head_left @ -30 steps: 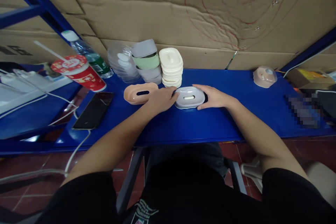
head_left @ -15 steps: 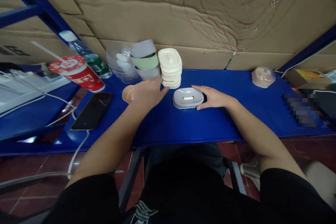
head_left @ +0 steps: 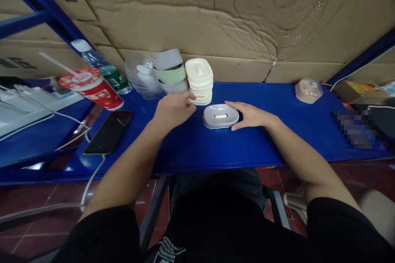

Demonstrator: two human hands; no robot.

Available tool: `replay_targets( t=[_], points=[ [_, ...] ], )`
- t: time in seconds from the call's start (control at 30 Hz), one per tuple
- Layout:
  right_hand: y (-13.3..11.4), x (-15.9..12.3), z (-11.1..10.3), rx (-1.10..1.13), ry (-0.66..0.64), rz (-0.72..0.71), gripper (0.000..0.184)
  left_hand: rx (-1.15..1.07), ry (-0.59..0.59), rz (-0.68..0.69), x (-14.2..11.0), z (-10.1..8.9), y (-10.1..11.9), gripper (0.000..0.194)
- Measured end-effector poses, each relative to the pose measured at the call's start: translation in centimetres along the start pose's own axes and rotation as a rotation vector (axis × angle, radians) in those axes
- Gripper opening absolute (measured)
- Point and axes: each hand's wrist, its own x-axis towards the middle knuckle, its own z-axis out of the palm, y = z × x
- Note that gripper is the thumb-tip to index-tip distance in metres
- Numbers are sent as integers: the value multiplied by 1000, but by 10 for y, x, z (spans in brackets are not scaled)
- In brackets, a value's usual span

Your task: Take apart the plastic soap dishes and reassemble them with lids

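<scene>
My right hand (head_left: pixel 250 115) curves around the right end of a grey oval tray (head_left: pixel 212 120), thumb and fingers apart at its rim. The tray rests on the blue table, and a cream piece (head_left: pixel 220 116) shows through its middle slot. To its left, my left hand (head_left: pixel 174 109) is closed with curled fingers, in front of the stacked containers. The peach slotted tray seen earlier under this hand no longer shows on the table; it seems held behind the hand, mostly hidden. A stack of cream lid-like pieces (head_left: pixel 200 72) stands just beyond.
Behind are stacked grey and green boxes (head_left: pixel 169 74) and clear domed covers (head_left: pixel 142 74). A red paper cup (head_left: pixel 103 92), a water bottle (head_left: pixel 112 76) and a phone (head_left: pixel 108 131) are at left. A peach box (head_left: pixel 308 91) stands far right, before a cardboard wall (head_left: pixel 173 24).
My left hand has left the grey tray and moved left onto the peach tray, which has gone from its place on the table. My right hand stays beside the grey tray.
</scene>
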Motion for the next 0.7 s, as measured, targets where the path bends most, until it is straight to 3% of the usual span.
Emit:
replay_targets(
  t=[0.17,0.27,0.43,0.57,0.7],
  points=[
    [-2,1,0,-9,-17,18,133,-684,298,155,0,-4,1,9],
    [-12,2,-2,-44,82,-12,140,-1003,371,202,2,3,3,19],
    [-29,3,-2,-11,288,-36,141,-1144,228,196,0,19,10,49],
    [-22,2,-4,74,444,-17,119,-1045,55,123,-2,27,12,64],
    [-12,0,-12,108,477,13,106,-889,-66,51,4,34,7,70]
  ],
)
